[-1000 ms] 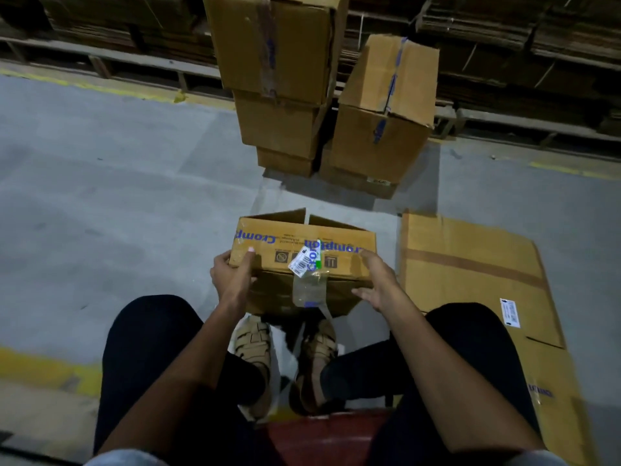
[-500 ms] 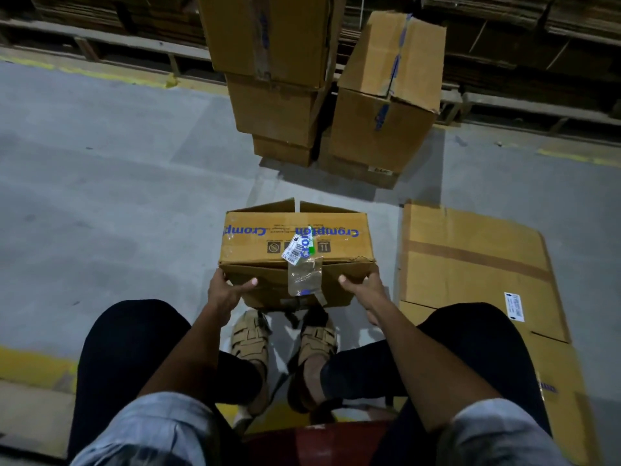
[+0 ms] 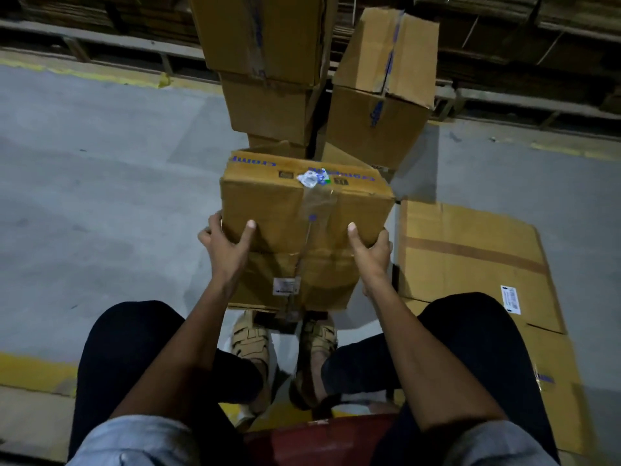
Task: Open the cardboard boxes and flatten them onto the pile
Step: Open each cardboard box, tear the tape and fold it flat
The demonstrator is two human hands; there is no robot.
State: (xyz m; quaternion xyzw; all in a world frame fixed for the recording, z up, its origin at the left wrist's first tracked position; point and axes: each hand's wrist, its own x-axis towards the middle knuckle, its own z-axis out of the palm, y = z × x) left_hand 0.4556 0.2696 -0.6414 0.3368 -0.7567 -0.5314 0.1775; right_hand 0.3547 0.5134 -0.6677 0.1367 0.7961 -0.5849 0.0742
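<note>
Change: since the earlier frames the brown cardboard box with blue lettering (image 3: pixel 304 230) has been tipped and lifted toward the person — its taped face, then turned sideways, now looks up at the camera, and both hands have slid from its lower corners to its near edge.
Box position: held above the sandalled feet (image 3: pixel 250 341), between the knees, off the grey concrete floor (image 3: pixel 100 213); far flaps stand partly open behind it.
Left hand (image 3: pixel 225 245): grips the left near corner, thumb pressed flat on the upper face, fingers curled round the side.
Right hand (image 3: pixel 369 250): grips the right near corner the same way — thumb on top, fingers wrapped round the side and mostly hidden.
Seam: clear tape with a crumpled white label (image 3: pixel 312 178) runs down the middle of the face; it looks unbroken.
Pile: flattened brown cardboard sheets (image 3: pixel 470 250) lie on the floor just beside the right knee.
Background: stacked sealed cardboard boxes (image 3: pixel 268 62) stand behind, a tilted one alongside.
Reading: the turn likely brings the taped seam within reach; slitting or peeling it seems next, flattening not yet begun.
</note>
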